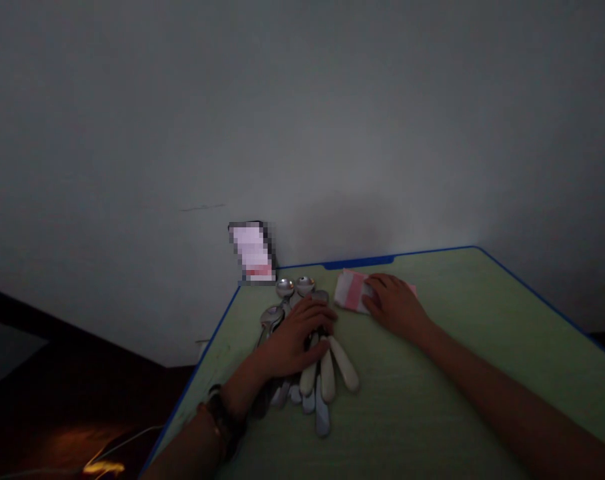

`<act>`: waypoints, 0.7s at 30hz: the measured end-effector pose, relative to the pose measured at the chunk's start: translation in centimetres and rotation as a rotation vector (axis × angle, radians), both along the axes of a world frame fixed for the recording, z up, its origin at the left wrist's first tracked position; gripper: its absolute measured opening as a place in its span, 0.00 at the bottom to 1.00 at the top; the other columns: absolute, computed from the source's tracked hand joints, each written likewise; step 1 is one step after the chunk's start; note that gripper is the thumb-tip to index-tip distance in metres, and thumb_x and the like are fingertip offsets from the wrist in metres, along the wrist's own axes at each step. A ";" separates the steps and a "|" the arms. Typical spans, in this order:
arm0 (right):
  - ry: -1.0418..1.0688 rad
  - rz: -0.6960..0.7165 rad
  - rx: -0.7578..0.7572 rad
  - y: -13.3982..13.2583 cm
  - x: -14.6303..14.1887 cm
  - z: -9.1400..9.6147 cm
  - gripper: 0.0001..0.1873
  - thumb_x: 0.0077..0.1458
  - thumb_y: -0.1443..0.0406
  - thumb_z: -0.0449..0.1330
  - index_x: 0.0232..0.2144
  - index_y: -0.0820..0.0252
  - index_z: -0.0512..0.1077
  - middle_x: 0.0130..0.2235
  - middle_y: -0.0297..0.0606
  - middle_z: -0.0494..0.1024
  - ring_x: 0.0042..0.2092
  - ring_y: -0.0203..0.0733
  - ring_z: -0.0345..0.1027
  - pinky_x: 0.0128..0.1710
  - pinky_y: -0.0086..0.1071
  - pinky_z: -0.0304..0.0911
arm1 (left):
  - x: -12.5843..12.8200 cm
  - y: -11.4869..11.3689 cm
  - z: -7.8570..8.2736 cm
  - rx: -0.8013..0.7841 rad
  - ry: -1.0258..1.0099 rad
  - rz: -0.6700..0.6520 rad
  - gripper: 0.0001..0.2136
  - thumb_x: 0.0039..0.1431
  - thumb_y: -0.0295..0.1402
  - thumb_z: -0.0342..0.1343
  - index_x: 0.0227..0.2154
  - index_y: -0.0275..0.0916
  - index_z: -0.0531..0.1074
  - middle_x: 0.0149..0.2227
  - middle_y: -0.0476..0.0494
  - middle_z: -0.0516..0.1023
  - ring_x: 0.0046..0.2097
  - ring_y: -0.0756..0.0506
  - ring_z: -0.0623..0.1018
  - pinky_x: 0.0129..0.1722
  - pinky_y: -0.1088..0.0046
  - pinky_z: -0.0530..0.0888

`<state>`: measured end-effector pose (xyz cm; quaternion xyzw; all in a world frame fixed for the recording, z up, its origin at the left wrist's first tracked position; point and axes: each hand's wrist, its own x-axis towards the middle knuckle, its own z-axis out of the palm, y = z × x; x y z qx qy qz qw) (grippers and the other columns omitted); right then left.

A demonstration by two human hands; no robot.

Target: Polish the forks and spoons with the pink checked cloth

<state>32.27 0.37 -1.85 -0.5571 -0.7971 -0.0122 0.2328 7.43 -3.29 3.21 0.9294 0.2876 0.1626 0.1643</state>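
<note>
A bunch of metal spoons [285, 288] lies on the left part of the green table, bowls towards the wall. Several have cream-white handles [327, 377]; plain metal handles [322, 413] stick out beneath them. My left hand [302, 337] is curled over the middle of the bunch, thumb across the pale handles, and hides part of the spoons. To its right, a folded pink-and-white cloth [351, 293] lies on the table. My right hand [395, 300] is closed over the cloth. A greyish patch shows between thumb and fingers; I cannot make out what it is.
Against the wall [382, 133] at the table's back left corner leans a phone [255, 250] with a lit, blurred screen. The green table [432, 400] has a blue edge. On the dark floor at the lower left are a cable and a yellow glow.
</note>
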 end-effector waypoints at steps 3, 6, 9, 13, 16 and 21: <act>-0.001 -0.003 -0.002 0.0 0.0 0.0 0.22 0.56 0.58 0.48 0.50 0.61 0.64 0.50 0.46 0.69 0.52 0.48 0.59 0.52 0.41 0.53 | 0.0 0.0 0.0 -0.007 -0.016 0.020 0.05 0.56 0.28 0.49 0.36 0.39 0.66 0.48 0.41 0.70 0.55 0.42 0.64 0.61 0.56 0.52; 0.000 -0.005 -0.005 0.0 0.0 0.1 0.22 0.56 0.57 0.49 0.50 0.60 0.64 0.50 0.46 0.69 0.52 0.48 0.59 0.52 0.42 0.53 | 0.0 -0.2 0.0 -0.008 -0.035 0.054 0.05 0.56 0.29 0.49 0.35 0.40 0.64 0.47 0.41 0.70 0.54 0.43 0.66 0.61 0.56 0.52; 0.000 0.000 -0.007 0.0 0.0 0.2 0.21 0.56 0.58 0.49 0.50 0.59 0.64 0.50 0.46 0.69 0.52 0.48 0.59 0.52 0.42 0.53 | 0.1 -0.3 -0.1 0.010 -0.027 0.068 0.04 0.57 0.30 0.49 0.35 0.40 0.65 0.48 0.41 0.70 0.54 0.42 0.66 0.61 0.55 0.51; 0.004 0.001 -0.008 0.0 0.0 0.1 0.21 0.56 0.58 0.49 0.50 0.60 0.64 0.50 0.46 0.69 0.52 0.48 0.59 0.52 0.42 0.53 | 0.1 -0.3 -0.1 0.030 -0.004 0.070 0.03 0.59 0.32 0.48 0.32 0.40 0.66 0.50 0.41 0.69 0.55 0.42 0.65 0.61 0.57 0.51; 0.004 -0.001 -0.008 0.0 0.0 0.0 0.22 0.56 0.58 0.49 0.50 0.61 0.64 0.50 0.46 0.69 0.52 0.48 0.59 0.52 0.41 0.53 | 0.1 -0.2 -0.1 0.027 -0.003 0.058 0.05 0.60 0.33 0.48 0.30 0.39 0.66 0.51 0.40 0.68 0.55 0.42 0.65 0.61 0.57 0.53; 0.001 0.003 -0.008 0.0 0.0 0.1 0.22 0.57 0.58 0.49 0.50 0.61 0.64 0.50 0.46 0.69 0.52 0.48 0.59 0.52 0.41 0.53 | 0.0 -0.3 -0.1 0.001 -0.005 0.061 0.06 0.61 0.33 0.48 0.30 0.39 0.65 0.51 0.40 0.67 0.55 0.42 0.64 0.61 0.58 0.53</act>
